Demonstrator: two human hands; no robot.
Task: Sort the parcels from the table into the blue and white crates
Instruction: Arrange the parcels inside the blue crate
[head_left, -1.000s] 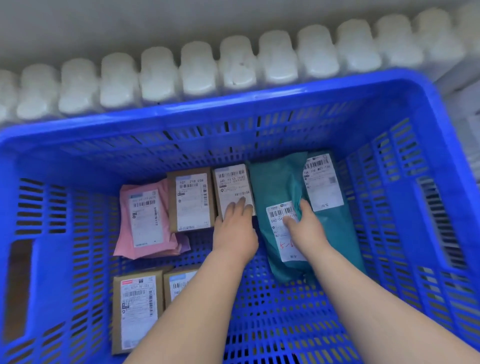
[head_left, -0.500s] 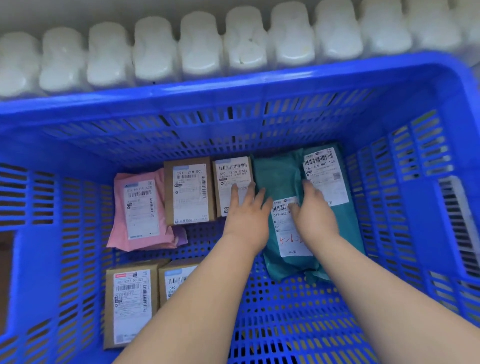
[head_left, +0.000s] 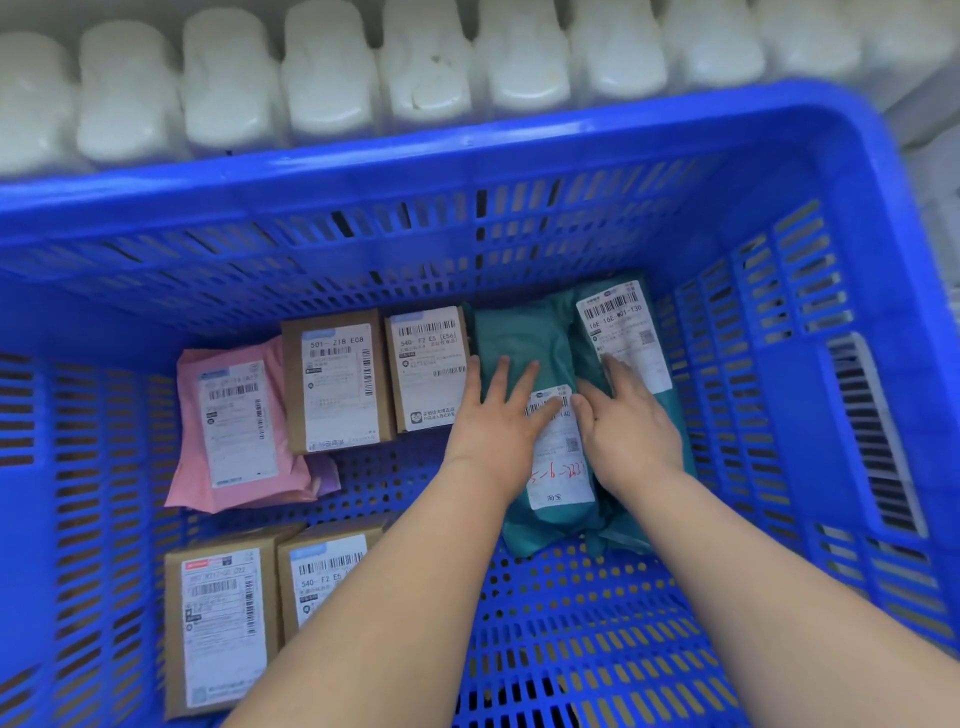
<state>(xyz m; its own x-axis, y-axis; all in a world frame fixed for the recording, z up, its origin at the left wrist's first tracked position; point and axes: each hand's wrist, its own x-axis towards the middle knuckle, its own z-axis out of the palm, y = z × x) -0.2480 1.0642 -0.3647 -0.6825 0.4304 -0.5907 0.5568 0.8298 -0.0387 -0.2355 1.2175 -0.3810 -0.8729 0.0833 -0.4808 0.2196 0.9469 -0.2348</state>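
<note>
Teal parcels (head_left: 522, 338) under left hand (head_left: 493, 423), right hand (head_left: 631, 434); cardboard box (head_left: 426, 366) just beside.

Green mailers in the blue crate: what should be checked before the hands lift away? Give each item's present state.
1. The left green mailer lies on the floor of the blue crate: ok.
2. The right green mailer lies beside it, label up: ok.
3. The left hand is flat on the left green mailer, not gripping: ok.
4. The right hand is flat, fingers on the right green mailer: ok.
5. Gap between the left green mailer and the brown box: cannot tell.
</note>
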